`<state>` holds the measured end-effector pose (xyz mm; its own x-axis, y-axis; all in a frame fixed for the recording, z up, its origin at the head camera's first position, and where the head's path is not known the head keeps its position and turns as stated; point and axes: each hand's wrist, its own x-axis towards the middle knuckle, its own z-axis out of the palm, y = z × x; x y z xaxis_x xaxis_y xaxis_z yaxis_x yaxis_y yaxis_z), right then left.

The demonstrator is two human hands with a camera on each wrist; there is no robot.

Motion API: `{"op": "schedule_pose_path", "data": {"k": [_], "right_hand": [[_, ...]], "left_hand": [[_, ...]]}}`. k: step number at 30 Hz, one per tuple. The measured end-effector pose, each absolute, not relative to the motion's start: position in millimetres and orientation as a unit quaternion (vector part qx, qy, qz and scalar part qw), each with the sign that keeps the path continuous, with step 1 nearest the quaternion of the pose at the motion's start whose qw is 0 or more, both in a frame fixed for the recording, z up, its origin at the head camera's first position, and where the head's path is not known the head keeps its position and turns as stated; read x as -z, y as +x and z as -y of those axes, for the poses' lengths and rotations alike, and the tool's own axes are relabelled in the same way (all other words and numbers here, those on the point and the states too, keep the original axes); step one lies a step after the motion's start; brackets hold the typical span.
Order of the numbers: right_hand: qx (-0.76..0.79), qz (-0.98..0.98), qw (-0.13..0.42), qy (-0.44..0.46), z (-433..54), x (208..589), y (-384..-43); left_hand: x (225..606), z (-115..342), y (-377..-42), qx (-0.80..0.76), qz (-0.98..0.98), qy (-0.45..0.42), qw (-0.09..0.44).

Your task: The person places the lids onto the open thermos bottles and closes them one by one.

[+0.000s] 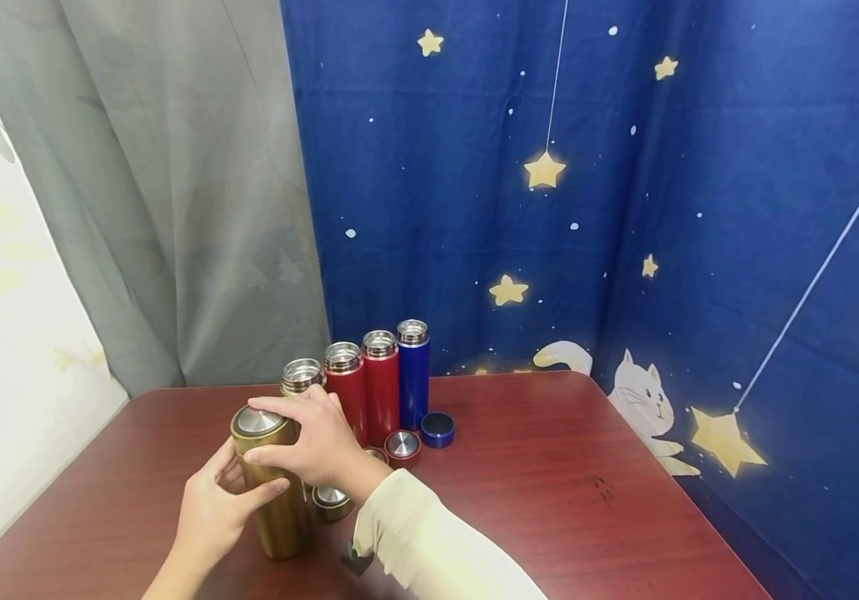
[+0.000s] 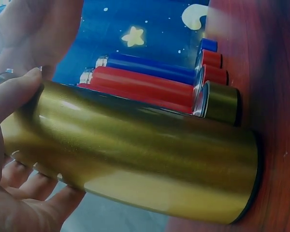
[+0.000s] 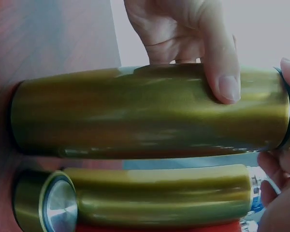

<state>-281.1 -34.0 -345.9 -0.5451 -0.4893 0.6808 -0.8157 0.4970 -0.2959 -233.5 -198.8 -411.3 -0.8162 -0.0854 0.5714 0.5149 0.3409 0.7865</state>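
Observation:
A gold thermos (image 1: 285, 533) with its steel-topped lid (image 1: 260, 422) on stands near the front left of the table. My left hand (image 1: 207, 512) grips its body, thumb across the near side and fingers around the far side. From above, my right hand (image 1: 317, 437) holds the lid between thumb and fingers. Just behind the right hand is a second gold thermos (image 3: 154, 193), lidless, its steel mouth (image 1: 303, 375) showing. A loose gold lid (image 1: 332, 502) lies to the right of the gripped thermos, partly covered by the right wrist.
Two lidless red thermoses (image 1: 382, 392) and a lidless blue thermos (image 1: 414, 375) continue the row toward the back. In front of them lie a blue lid (image 1: 438, 431) and a red lid (image 1: 402, 448), with another red lid partly hidden. Curtains hang behind the wooden table (image 1: 549, 483).

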Motion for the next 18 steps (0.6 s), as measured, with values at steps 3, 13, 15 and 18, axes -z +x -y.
{"op": "schedule_pose_path", "data": {"k": [3,13,15,18], "right_hand": [[-0.316,0.828,0.246,0.392,34.3,345.0,-280.4],[-0.380,0.815,0.177,0.401,30.0,347.5,-282.4],[-0.399,0.808,0.163,0.400,28.2,349.6,-283.0],[-0.427,0.801,0.142,0.395,25.2,352.7,-283.7]], "left_hand": [[410.8,199.6,-234.8,0.562,0.769,-0.142,0.268],[412.8,202.3,-236.8,0.582,0.755,-0.158,0.256],[413.2,202.3,-236.7,0.582,0.756,-0.156,0.256],[413.8,202.7,-237.0,0.581,0.757,-0.150,0.258]]}}
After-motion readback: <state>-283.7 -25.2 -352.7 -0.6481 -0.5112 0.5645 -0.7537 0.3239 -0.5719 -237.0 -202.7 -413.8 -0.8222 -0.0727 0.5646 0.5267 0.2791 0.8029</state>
